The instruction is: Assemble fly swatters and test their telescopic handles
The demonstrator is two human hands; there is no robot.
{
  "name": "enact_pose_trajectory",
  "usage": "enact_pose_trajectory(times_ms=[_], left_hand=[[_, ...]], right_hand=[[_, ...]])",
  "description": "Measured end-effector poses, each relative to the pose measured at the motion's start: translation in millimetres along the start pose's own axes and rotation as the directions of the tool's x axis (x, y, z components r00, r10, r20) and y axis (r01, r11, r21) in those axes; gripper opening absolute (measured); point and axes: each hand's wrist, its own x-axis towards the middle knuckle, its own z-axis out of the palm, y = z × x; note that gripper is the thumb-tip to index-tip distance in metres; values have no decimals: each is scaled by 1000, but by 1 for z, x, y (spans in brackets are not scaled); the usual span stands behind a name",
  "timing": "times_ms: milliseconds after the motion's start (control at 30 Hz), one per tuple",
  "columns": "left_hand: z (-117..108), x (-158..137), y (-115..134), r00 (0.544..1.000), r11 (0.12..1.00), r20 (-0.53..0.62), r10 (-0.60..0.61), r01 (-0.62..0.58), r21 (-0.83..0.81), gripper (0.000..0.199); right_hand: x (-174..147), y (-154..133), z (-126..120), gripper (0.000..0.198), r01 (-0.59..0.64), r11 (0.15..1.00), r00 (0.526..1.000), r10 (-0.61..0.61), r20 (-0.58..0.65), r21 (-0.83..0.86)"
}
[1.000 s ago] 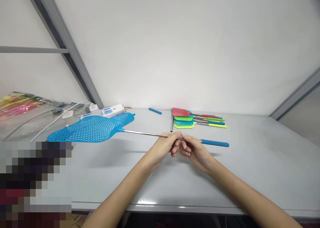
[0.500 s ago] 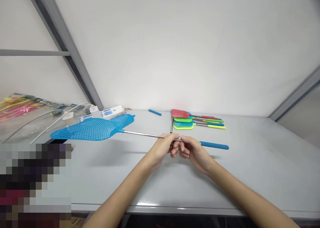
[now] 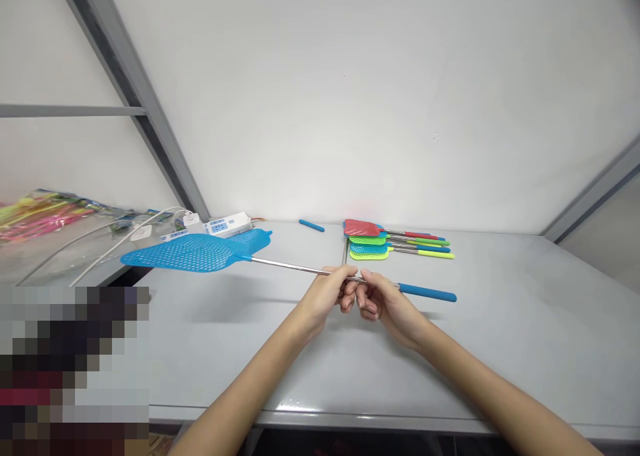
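Observation:
Both hands hold one blue fly swatter (image 3: 185, 253) above the grey table. Its perforated head points left, a thin metal rod runs to the middle, and its blue handle sticks out on the right. My left hand (image 3: 327, 296) pinches the rod between thumb and curled fingers. Close beside it, my right hand (image 3: 387, 299) grips the rod just left of the handle. Behind the held swatter lies a loose blue swatter head (image 3: 254, 242) on the table, partly covered from view. Past my hands, a metal rod (image 3: 345, 251) lies on the table, partly hidden.
Several swatters in red, green, blue and yellow lie in a pile (image 3: 367, 238) at the back. A loose blue handle (image 3: 311, 225) is near the wall. White power strips (image 3: 229, 225) with cables and plastic-bagged colourful items (image 3: 45, 214) are at left. The lower left corner is pixelated.
The swatter's head has turned and tilted slightly, looking narrower and a little further right. Both hands stay on the rod in nearly the same place. The view has shifted slightly.

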Motion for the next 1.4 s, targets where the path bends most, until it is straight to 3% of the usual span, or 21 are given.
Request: enact_pose_trajectory(times_ms=[133, 333, 433, 700, 1400], left_hand=[[0, -1, 0, 999, 999, 31, -18, 19, -33, 33], [-5, 0, 0, 973, 967, 167, -161, 189, -171, 31], [-7, 0, 0, 966, 952, 193, -170, 212, -222, 31], [-9, -5, 8, 979, 959, 160, -127, 162, -232, 26], [-16, -7, 22, 979, 957, 126, -162, 187, -222, 31]], right_hand=[[0, 0, -1, 40, -13, 999, 1000, 13, -3, 31], [-2, -3, -1, 39, 7, 1000, 1000, -7, -30, 3], [-3, -4, -1, 38, 4, 1000, 999, -4, -42, -2], [-6, -17, -1, 36, -14, 1000, 999, 13, -32, -16], [-11, -43, -9, 33, -85, 995, 995, 88, -53, 54]])
